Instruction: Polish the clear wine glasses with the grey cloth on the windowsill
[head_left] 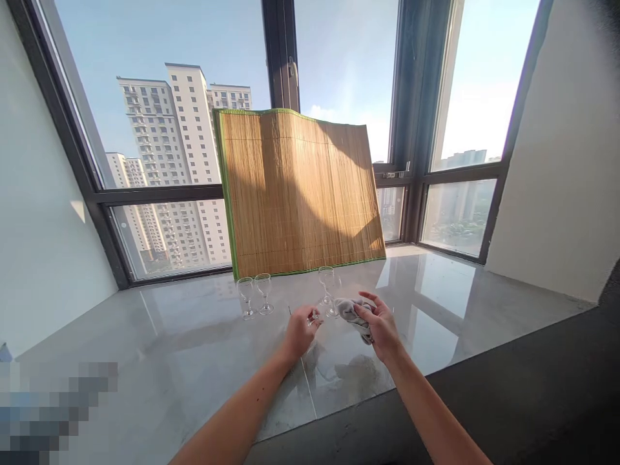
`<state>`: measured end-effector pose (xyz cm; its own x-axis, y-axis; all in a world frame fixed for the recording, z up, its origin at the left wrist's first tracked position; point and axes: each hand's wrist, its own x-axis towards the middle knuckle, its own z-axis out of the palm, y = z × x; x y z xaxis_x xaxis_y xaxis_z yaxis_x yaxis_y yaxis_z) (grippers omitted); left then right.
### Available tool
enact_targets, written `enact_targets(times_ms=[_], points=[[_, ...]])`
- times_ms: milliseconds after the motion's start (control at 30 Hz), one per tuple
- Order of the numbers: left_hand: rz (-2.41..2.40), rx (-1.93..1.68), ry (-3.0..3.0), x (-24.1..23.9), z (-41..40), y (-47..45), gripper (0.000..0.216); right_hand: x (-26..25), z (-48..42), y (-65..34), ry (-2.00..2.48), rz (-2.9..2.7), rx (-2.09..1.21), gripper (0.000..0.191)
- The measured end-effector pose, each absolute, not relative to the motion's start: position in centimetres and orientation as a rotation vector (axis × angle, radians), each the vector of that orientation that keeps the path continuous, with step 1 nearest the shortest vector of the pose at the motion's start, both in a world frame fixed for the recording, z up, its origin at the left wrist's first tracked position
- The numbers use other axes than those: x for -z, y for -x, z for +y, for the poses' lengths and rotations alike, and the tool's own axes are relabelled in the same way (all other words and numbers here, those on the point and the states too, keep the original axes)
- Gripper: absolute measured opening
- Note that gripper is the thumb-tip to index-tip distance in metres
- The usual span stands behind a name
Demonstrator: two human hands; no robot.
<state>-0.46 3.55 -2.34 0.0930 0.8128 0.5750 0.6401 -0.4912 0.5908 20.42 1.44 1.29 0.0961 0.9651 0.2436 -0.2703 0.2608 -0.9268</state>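
My left hand (303,328) is closed, its fingers pinched around the clear foot of a small stemmed glass (317,316). Most of that glass is hard to make out against the shiny sill. In my right hand (380,323) is a bunched grey cloth (356,316), gripped between thumb and fingers, close to the right of the left hand. Just beyond my hands stands a clear stemmed glass (327,279), upright. Two more stemmed glasses, a left one (245,298) and a right one (264,294), stand side by side to the left.
A bamboo mat (300,194) with green edging leans against the dark window frame (281,58) behind the glasses. The glossy grey tiled sill (194,349) drops off at its front edge. White walls (552,161) close in both sides.
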Motion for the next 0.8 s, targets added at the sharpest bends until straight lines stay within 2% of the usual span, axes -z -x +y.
enact_targets(times_ms=[167,233,400,567,800], points=[[1.579,-1.441,-1.824,3.2,5.5,1.9,0.026,2.2,2.8,-23.5,1.233,-1.337,-0.548,0.041],[1.621,-1.406,-1.769,3.3,6.0,2.5,0.029,3.2,2.8,-24.2,1.316,-1.500,-0.428,0.035],[1.651,-1.329,-1.706,2.9,6.2,3.3,0.030,3.8,2.6,-24.4,1.400,-1.652,-0.362,0.031],[1.615,-1.297,-1.644,3.0,6.1,3.4,0.041,3.6,2.2,-24.4,1.411,-1.688,-0.339,0.029],[1.518,-1.162,-1.980,2.8,5.5,3.1,0.019,3.3,1.5,-24.2,1.444,-1.684,-0.315,0.028]])
